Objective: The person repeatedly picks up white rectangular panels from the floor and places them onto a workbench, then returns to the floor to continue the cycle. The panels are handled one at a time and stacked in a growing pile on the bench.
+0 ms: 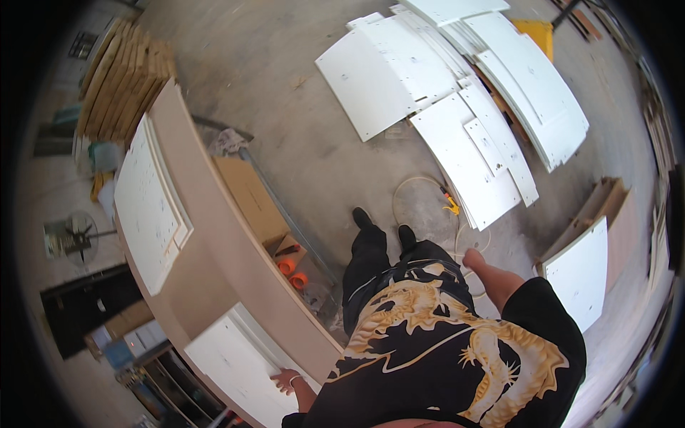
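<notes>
My left hand [286,380] lies on the upper face of a white board stack [230,348] at the near end of a brown-topped workbench, its fingers spread. A white band circles that wrist. My right hand [473,259] hangs beside my hip above the floor, fingers seemingly curled, and no held thing shows in it. Near it on the concrete lies a pale air hose [397,197] with a yellow-and-black air blow gun [451,205] at its end. Further along the workbench [214,267] rests another stack of white drilled boards [147,208].
Low piles of white panels [465,155] cover the floor ahead and right. A white board [578,278] leans by brown boards at right. Below the bench edge are a cardboard box [254,198] and orange rolls [297,280]. Stacked brown boards [126,80] and a fan [80,238] stand left.
</notes>
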`<action>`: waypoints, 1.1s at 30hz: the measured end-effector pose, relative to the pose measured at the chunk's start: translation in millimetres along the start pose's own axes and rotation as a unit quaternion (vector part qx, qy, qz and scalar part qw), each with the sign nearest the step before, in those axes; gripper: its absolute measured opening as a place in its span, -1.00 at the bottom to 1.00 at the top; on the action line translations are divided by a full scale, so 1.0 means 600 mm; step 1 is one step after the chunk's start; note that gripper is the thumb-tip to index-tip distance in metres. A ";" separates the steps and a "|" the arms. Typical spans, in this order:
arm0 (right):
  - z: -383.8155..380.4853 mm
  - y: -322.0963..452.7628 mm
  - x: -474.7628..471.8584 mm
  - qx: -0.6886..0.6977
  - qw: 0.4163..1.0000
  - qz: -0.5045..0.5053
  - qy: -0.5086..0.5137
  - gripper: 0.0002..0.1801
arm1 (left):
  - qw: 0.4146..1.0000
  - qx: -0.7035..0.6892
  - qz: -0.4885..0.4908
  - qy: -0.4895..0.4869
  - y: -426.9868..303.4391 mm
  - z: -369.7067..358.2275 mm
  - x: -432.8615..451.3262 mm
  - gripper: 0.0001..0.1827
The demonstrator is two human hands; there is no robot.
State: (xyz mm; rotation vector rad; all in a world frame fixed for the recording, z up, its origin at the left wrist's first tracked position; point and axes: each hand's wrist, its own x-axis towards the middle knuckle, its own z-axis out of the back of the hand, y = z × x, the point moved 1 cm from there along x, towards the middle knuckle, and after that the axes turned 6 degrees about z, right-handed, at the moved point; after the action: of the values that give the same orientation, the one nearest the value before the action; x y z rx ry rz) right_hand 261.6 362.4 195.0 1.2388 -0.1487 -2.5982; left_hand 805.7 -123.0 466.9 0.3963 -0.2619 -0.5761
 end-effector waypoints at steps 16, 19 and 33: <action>-0.010 0.138 -0.053 0.415 0.873 -0.142 -0.214 -0.69 | 0.838 0.314 -0.441 -0.070 -0.435 0.231 -0.044 -0.77; 0.025 0.142 -0.051 0.481 0.825 -0.187 -0.232 -0.67 | 0.518 0.435 -0.696 -0.240 -0.553 0.354 -0.105 -0.77; -0.014 0.001 0.015 0.548 0.768 -0.298 -0.147 -0.68 | 0.427 0.147 -0.890 0.067 -0.550 0.230 -0.916 -0.37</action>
State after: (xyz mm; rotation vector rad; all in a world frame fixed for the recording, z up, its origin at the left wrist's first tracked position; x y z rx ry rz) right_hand 262.6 359.3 183.0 1.2313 -1.8363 -3.3132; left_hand 156.5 -100.4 376.0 1.0259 0.4032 -2.6681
